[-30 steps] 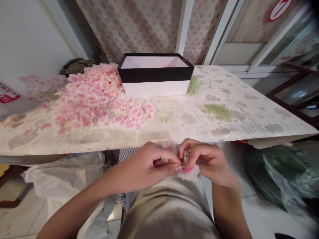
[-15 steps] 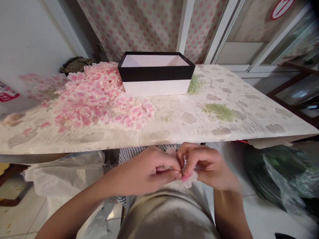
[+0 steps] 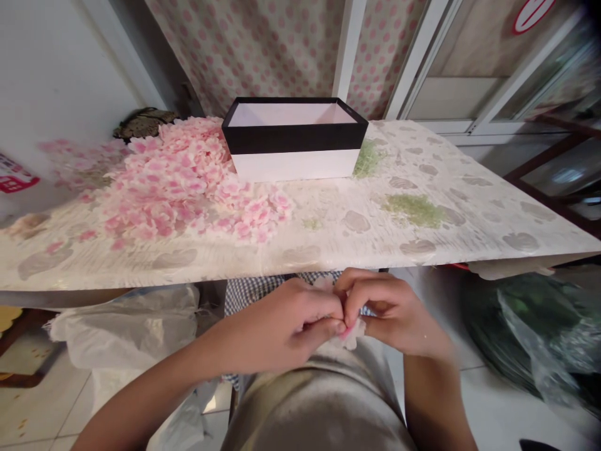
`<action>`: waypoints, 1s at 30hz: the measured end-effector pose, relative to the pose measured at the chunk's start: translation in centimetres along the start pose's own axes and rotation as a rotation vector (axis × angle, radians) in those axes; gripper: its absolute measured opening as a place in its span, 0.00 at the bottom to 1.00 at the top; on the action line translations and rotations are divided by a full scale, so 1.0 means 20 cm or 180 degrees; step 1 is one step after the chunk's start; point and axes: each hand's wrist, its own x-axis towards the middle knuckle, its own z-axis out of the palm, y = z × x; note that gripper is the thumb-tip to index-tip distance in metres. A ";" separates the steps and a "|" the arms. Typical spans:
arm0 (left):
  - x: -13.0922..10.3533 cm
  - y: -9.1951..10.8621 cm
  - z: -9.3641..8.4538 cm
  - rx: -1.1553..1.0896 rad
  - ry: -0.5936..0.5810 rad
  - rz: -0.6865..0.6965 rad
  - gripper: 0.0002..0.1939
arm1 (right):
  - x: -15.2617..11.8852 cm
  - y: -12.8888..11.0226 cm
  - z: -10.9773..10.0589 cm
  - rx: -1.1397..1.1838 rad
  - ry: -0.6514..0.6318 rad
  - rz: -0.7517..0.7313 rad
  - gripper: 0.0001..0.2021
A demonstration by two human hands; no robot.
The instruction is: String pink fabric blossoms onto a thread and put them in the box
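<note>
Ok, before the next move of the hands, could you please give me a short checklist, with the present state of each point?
1. Flower gripped: ok, the fingers of the left hand and right hand meet at it.
2. Flower's centre fully visible: not ok, fingers partly cover it.
3. Condition of any stem: cannot tell, none is clear between the fingers.
4. Box upright with its top open: ok, it stands on the table.
5. Pile of pink flowers apart from the green tuft: ok, pile to the left, tuft to the right.
</note>
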 end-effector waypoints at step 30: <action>-0.11 -0.27 -0.42 0.0450 0.3631 -0.0510 0.13 | 0.39 0.26 -0.13 -0.3549 0.1088 0.1450 0.10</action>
